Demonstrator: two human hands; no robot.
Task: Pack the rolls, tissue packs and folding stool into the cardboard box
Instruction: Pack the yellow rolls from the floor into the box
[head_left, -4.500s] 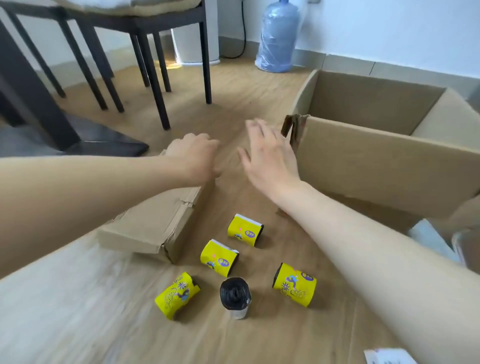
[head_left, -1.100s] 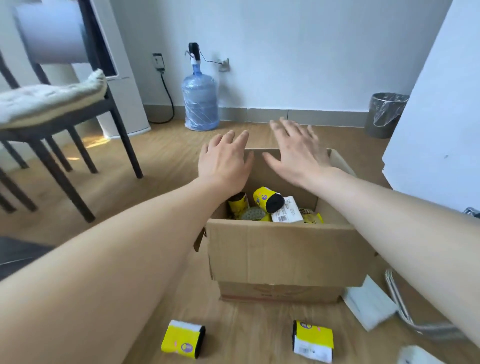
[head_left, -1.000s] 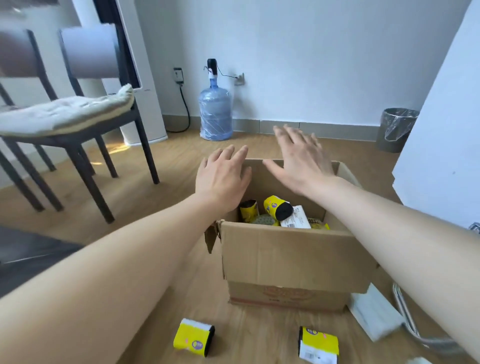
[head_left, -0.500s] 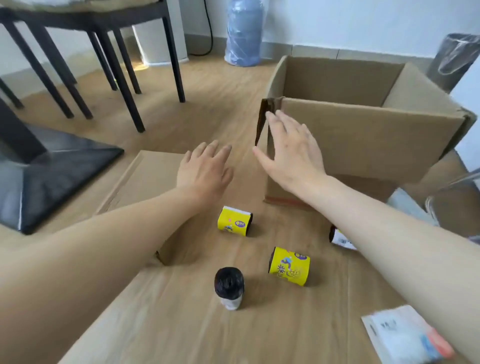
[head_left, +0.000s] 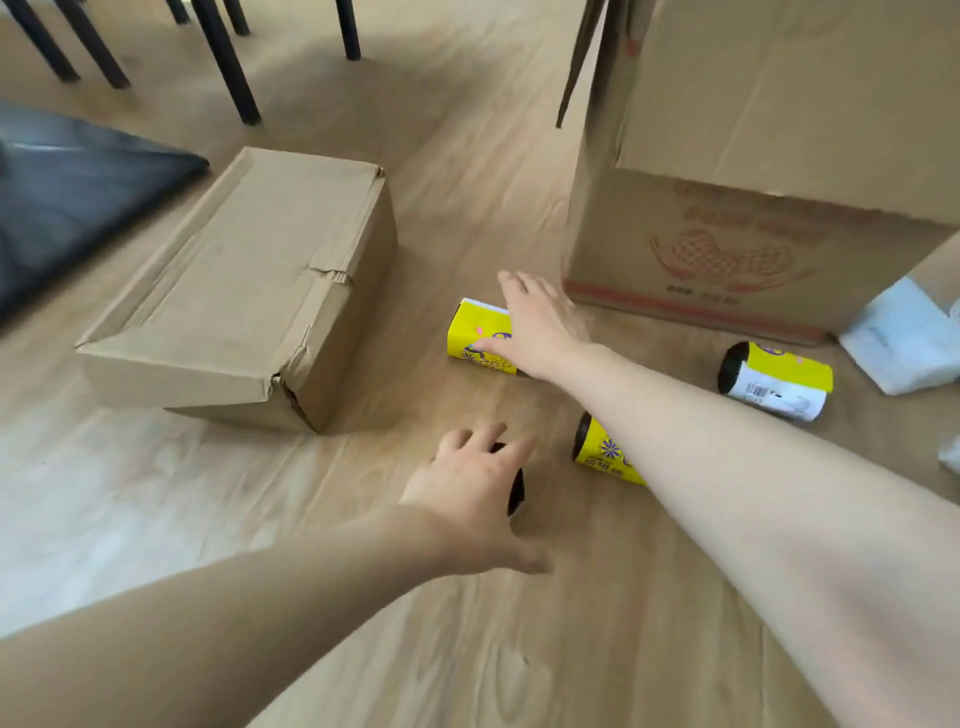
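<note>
4 rolls lie loose on the floor by the cardboard box (head_left: 769, 171). our right hand (head_left: 540, 325) spreads open on the far yellow roll (head_left: 475, 335), our left hand (head_left: 475, 491) open over the black roll (head_left: 515, 488); neither grips yet. we judge packing unfinished: tissue packs (head_left: 898, 343) wait outside.

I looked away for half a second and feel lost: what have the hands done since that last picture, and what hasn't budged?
Both hands dropped toward the floor. The right hand now lies open on the yellow roll nearest the big cardboard box; the left hand covers the black roll, neither visibly gripped yet. The other two yellow rolls, the flat box and the big box lie as before.
</note>
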